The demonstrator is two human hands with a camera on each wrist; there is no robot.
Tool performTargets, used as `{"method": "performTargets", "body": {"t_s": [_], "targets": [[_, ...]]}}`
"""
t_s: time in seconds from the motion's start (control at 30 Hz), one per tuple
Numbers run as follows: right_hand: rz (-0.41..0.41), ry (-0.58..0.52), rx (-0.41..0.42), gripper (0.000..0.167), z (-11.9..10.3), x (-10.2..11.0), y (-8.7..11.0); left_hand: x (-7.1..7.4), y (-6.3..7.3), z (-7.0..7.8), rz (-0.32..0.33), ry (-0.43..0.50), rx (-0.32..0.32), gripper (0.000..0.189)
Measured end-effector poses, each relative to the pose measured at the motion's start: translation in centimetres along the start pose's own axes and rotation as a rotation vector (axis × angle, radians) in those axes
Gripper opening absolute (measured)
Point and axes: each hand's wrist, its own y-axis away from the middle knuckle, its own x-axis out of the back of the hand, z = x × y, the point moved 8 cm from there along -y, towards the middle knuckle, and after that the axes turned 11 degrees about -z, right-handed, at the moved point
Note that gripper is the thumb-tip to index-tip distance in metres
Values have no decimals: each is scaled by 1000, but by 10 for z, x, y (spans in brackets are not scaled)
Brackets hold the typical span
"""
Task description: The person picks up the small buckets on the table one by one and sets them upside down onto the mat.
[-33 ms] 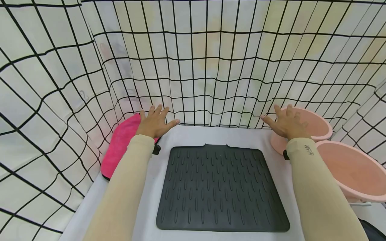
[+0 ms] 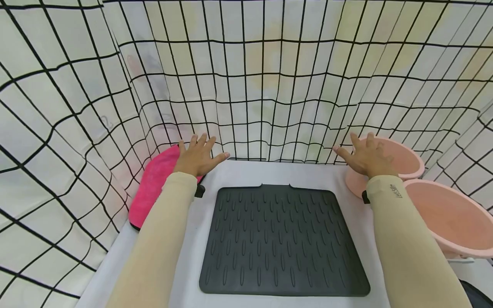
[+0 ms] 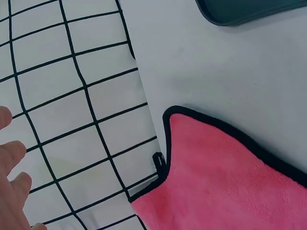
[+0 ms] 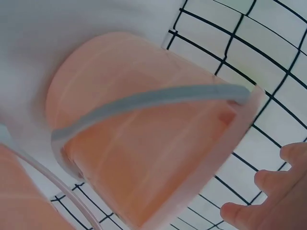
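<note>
My left hand (image 2: 196, 156), fingers spread and bare of any object, is held out over the pink cloth (image 2: 154, 184) at the left. The left wrist view shows the cloth's black edging and small loop, with the fingers (image 3: 12, 158) off to one side. On the right, my other hand (image 2: 367, 158) is also spread and holds nothing, in front of the far pink bucket (image 2: 404, 156). That bucket's grey handle (image 4: 158, 96) hangs across its side in the right wrist view. Between both arms lies a dark grey textured mat (image 2: 285, 239), flat on the white table.
A second pink bucket (image 2: 450, 209) stands nearer on the right, partly behind the right sleeve (image 2: 408, 239). Black wire grid (image 2: 263, 85) rises along the back and both sides, backed by pale sheeting. Part of a black object (image 2: 477, 295) shows at the bottom right corner.
</note>
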Motion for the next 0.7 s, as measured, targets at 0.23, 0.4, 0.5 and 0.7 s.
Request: {"method": "performTargets", "body": {"t_s": [0.23, 0.4, 0.5, 0.7], "targets": [[2, -43, 10, 108, 4, 26, 3, 9, -2, 7, 35, 79, -7, 96], [-47, -121, 39, 101, 10, 51, 22, 13, -5, 23, 35, 186, -57, 96], [-73, -158, 76, 97, 15, 66, 35, 14, -5, 35, 43, 258, -98, 94], [-51, -203, 171, 81, 33, 95, 61, 7, -9, 68, 50, 427, -206, 86]]}}
